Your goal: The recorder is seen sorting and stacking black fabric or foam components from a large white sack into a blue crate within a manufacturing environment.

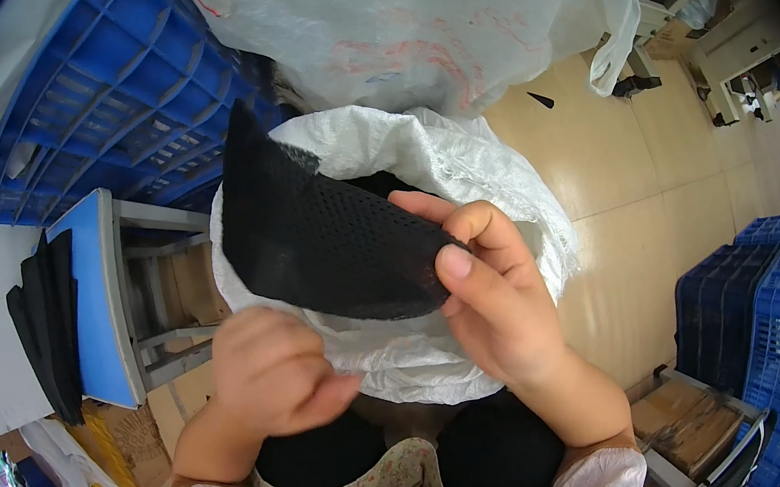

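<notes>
My right hand (501, 304) pinches the right end of a black mesh fabric piece (331, 240), thumb on top and fingers behind it. The piece is sock-shaped, with rows of small holes and a raised left end. It hangs over the mouth of a white woven sack (384, 357), which stands in front of my knees. More dark material (393, 184) shows inside the sack, partly hidden by the piece. Just below the piece's lower edge is my left hand (277, 372), slightly blurred, its fingers curled in with nothing seen in them and apart from the fabric.
A large cloudy plastic bag (371, 22) stands beyond the sack. On the left are a blue crate (121, 96) and a blue-topped stool (88, 301) with folded black pieces (50, 320) on it. Blue baskets (760, 306) and a cardboard box (683, 429) are at the right.
</notes>
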Demonstrator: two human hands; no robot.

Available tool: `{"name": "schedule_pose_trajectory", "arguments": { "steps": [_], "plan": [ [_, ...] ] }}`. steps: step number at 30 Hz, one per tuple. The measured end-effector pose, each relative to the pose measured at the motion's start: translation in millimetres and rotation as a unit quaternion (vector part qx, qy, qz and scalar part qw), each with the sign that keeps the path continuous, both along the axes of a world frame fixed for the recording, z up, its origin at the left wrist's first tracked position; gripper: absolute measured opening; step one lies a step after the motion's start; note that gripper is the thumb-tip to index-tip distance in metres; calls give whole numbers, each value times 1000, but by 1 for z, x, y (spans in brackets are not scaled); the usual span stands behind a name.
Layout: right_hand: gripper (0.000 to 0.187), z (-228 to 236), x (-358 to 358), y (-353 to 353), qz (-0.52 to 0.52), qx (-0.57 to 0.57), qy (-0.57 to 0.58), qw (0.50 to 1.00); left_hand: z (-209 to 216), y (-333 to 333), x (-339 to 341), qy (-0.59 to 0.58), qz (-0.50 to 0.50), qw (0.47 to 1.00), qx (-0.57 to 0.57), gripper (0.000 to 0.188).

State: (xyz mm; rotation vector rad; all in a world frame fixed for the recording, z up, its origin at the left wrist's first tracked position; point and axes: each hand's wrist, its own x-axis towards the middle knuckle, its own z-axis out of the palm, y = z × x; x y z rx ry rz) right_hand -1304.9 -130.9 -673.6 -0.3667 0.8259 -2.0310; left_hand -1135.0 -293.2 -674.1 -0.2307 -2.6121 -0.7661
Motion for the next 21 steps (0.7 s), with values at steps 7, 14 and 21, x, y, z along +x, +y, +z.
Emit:
{"name": "schedule_pose_trajectory", "arguments": {
  "steps": [7,14,21],
  "plan": [
    [17,-4,21,-5,51,69,339,937,-7,31,-10,10,23,665,746,70],
    [17,-22,16,0,149,339,712,597,0,1,10,112,290,694,649,50],
    [46,-66,17,-22,276,519,685,430,-7,1,18,112,297,718,619,50]
  ]
}}
